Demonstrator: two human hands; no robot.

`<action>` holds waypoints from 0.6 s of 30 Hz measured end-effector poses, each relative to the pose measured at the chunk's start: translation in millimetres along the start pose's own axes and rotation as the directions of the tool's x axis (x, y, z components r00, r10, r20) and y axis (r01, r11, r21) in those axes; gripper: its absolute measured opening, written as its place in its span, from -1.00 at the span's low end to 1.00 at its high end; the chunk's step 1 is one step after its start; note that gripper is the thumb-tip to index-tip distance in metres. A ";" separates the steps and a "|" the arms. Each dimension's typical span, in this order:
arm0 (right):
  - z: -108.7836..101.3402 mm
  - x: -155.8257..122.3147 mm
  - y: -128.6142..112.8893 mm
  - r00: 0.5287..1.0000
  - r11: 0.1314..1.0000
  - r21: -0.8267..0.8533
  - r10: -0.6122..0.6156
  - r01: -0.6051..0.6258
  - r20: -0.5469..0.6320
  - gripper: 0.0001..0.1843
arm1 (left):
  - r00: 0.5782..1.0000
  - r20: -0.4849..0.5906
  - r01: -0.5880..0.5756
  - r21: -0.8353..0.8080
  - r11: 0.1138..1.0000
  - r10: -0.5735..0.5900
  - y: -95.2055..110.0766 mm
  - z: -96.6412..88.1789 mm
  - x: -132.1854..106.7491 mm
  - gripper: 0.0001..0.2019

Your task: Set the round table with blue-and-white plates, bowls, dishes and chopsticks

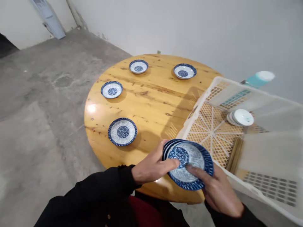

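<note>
Right hand (220,190): pinching the stack (194,154) at its right side, thumb pressed on the upper face, fingers mostly hidden beneath.
Left hand (156,167): pinching the same stack at its left side, thumb on the upper face near the dark centre, tip close to the other thumb.
Stack: several plates, blue and white, edges showing at upper left; in both hands, over the near edge of the table (144,104); exact count can't tell.
Table: round, wood, glossy.
Crate (211,131): off-white, lattice base, to the right of the stack.
Sticks (234,156): brown bundle lying in the crate, partly behind its wall.
Near plate (122,131): on table, left of the stack, blue rim, dark centre.
Left plate (111,90): same pattern, near table's left edge.
Bowls (243,117): white, nested, tipped over in the crate's far part.
Far plates (138,66) (185,71): two, same pattern, well apart, toward the table's far edge.
Teal object (258,79): white top, beyond crate, blurred.
Wall (189,25): pale, behind everything.
</note>
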State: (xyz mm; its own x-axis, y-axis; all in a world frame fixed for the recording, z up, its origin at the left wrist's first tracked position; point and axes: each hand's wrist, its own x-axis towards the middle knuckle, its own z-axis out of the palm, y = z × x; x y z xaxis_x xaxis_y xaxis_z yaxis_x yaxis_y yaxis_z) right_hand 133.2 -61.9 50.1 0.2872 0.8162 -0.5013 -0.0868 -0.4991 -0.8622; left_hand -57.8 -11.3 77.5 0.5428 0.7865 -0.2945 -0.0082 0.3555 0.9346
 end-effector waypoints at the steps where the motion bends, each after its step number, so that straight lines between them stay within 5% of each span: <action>1: 11.4 -10.8 12.2 1.000 1.000 -0.003 0.007 -0.007 0.001 -0.43 | 0.999 -0.013 0.040 -0.004 0.999 -0.040 -8.1 -8.2 -17.3 -0.35; 5: 75.7 -60.5 63.7 0.999 0.998 0.043 0.046 -0.047 0.011 -0.34 | 0.991 -0.037 0.126 -0.077 0.989 -0.129 -45.4 -52.1 -95.1 -0.33; 11: 201.6 -136.3 135.7 0.988 0.984 0.112 0.125 -0.135 0.092 -0.41 | 0.974 -0.088 0.190 -0.182 0.965 -0.208 -104.0 -136.7 -216.7 -0.48; 18: 313.5 -182.0 180.9 0.952 0.991 0.037 0.116 -0.132 0.282 -0.45 | 0.916 -0.260 0.249 -0.230 0.941 -0.306 -137.2 -218.2 -327.5 -0.47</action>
State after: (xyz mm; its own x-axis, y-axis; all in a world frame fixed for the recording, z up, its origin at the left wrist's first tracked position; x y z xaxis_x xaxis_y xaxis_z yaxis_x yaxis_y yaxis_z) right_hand -233.8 -209.4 -37.4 -0.0060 0.8015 -0.5980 -0.1590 -0.5912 -0.7907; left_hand -417.7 -207.5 2.2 0.2817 0.7426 -0.6077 -0.0658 0.6468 0.7599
